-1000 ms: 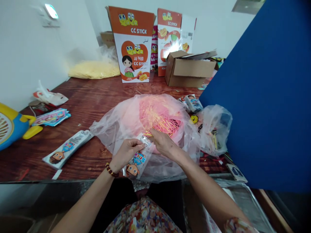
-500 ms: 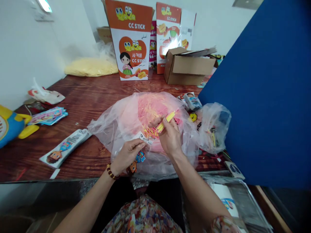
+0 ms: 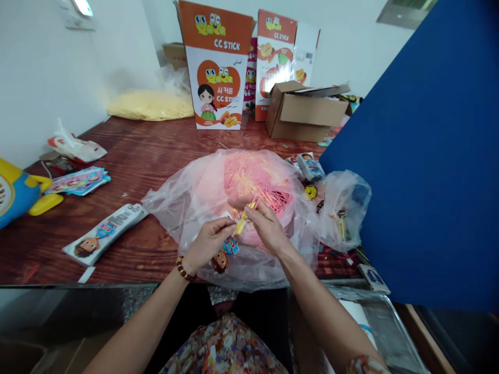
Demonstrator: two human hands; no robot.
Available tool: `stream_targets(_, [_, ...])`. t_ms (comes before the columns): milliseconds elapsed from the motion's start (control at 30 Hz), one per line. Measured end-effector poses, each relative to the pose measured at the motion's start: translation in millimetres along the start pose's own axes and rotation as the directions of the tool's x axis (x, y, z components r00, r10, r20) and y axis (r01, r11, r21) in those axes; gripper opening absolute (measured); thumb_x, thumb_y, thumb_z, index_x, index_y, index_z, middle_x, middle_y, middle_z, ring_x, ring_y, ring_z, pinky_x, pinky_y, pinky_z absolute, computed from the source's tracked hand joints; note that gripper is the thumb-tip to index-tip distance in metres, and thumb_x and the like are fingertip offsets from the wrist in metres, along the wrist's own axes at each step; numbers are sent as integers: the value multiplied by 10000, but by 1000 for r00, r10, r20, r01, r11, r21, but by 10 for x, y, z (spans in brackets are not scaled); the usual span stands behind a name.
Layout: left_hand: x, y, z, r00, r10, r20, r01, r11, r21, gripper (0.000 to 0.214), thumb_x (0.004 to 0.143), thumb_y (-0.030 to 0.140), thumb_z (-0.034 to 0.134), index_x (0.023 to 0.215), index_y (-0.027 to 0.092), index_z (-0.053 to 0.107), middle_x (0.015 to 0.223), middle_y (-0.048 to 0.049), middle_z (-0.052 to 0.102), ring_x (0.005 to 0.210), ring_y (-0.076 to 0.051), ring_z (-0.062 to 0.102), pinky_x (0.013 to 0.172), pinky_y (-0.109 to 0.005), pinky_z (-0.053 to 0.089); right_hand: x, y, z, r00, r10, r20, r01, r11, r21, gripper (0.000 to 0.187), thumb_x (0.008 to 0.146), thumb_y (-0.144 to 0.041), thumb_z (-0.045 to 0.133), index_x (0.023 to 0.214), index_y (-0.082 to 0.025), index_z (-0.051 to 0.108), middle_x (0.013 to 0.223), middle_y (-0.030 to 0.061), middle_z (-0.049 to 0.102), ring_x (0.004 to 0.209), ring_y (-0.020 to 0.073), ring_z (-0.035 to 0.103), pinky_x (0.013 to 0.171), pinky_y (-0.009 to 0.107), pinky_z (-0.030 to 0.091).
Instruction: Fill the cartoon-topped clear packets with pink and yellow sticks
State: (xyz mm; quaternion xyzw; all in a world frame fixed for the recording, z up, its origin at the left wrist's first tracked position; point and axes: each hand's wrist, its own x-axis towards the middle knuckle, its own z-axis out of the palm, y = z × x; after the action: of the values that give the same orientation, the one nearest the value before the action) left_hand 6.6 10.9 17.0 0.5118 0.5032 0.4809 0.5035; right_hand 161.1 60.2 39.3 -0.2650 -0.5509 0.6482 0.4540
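My left hand [image 3: 212, 240] pinches the top of a small clear printed pouch [image 3: 226, 253] with a cartoon child on its front. Between the fingers of my right hand [image 3: 267, 227] is a bunch of thin yellow and pink sticks [image 3: 244, 221]. The lower ends of the sticks meet the pouch's mouth; how far they are inside I cannot tell. Beneath both hands spreads a large clear plastic bag [image 3: 202, 176], open at the top, with a heap of pink and yellow sticks [image 3: 255, 174] in it.
A stack of flat pouches [image 3: 103, 236] lies at left. Behind stand printed cartons [image 3: 218, 78] and an open cardboard box [image 3: 307, 114]. A small plastic bag [image 3: 346, 208] sits at right beside a blue panel [image 3: 424, 171]. A yellow-filled bag [image 3: 150, 105] lies at the back.
My right hand has lowered the sticks down and left to the pouch's mouth, turning them tip-down. My left hand has stayed nearly in place with the pouch. The view has shifted slightly.
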Motion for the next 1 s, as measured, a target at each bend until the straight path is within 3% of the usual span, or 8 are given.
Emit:
stream_targets(100, [67, -2, 32, 999, 2, -53, -3, 1000, -25, 303, 732, 462, 697, 762, 161, 720, 691, -8, 639, 643, -139, 534, 607, -233, 446, 55, -51, -39, 999, -40, -15, 40, 999, 12, 370, 904, -451, 569, 1232, -280, 542, 1190, 51, 682, 1124, 218, 634, 1041, 453, 430])
stream_targets(333, [182, -12, 48, 997, 33, -75, -41, 992, -121, 269, 749, 421, 711, 775, 154, 727, 740, -10, 667, 681, -133, 567, 658, -235, 458, 34, -217, -175, 988, -71, 136, 128, 870, -477, 351, 908, -405, 585, 1241, -303, 628, 1389, 24, 568, 1329, 216, 471, 1159, 435, 299])
stream_targets(400, [183, -23, 37, 994, 43, -103, -58, 986, -155, 244, 750, 396, 721, 802, 158, 723, 772, -12, 676, 710, -139, 586, 686, -245, 473, 23, -254, -251, 987, -52, 152, 117, 880, -461, 374, 898, -381, 602, 1264, -304, 607, 1353, 33, 592, 1256, 219, 534, 1075, 422, 399])
stream_targets(467, [172, -16, 22, 987, 57, -153, -85, 980, -182, 233, 738, 381, 739, 813, 162, 713, 780, -7, 673, 724, -141, 597, 702, -250, 485, 29, -260, -299, 991, -34, 126, 87, 893, -441, 283, 871, -369, 637, 1135, -271, 668, 1108, 35, 699, 1002, 201, 643, 868, 355, 509])
stream_targets(600, [127, 57, -30, 980, 58, -189, -101, 969, -226, 256, 711, 375, 770, 848, 169, 703, 827, -12, 695, 768, -152, 626, 736, -261, 497, 86, -190, -241, 999, -44, 3, 41, 898, -438, 129, 813, -311, 678, 745, -202, 683, 647, -22, 631, 605, 128, 562, 587, 258, 441])
stream_targets(767, [59, 110, -148, 996, -79, -34, 67, 959, -276, 348, 654, 354, 820, 925, 157, 726, 888, -44, 738, 743, -160, 652, 694, -262, 496, 172, -33, -80, 997, 63, -45, -72, 969, -238, 120, 753, -316, 700, 735, -198, 692, 614, -14, 647, 571, 134, 591, 561, 261, 473])
stream_targets(900, [22, 62, -217, 984, -142, -111, 102, 945, -310, 304, 620, 356, 837, 784, 146, 691, 692, 0, 688, 577, -113, 584, 564, -225, 449, 205, 115, -16, 979, 202, -33, -205, 975, -90, 207, 714, -387, 733, 775, -195, 686, 679, -6, 671, 613, 142, 635, 550, 249, 501])
stream_targets(1000, [4, 13, -236, 977, -163, -137, 115, 945, -305, 326, 598, 369, 844, 768, 137, 690, 689, -6, 687, 578, -113, 578, 553, -222, 440, 218, 216, 32, 966, 259, -1, -259, 963, -70, 253, 672, -392, 773, 783, -192, 667, 681, -19, 659, 585, 129, 616, 505, 227, 473])
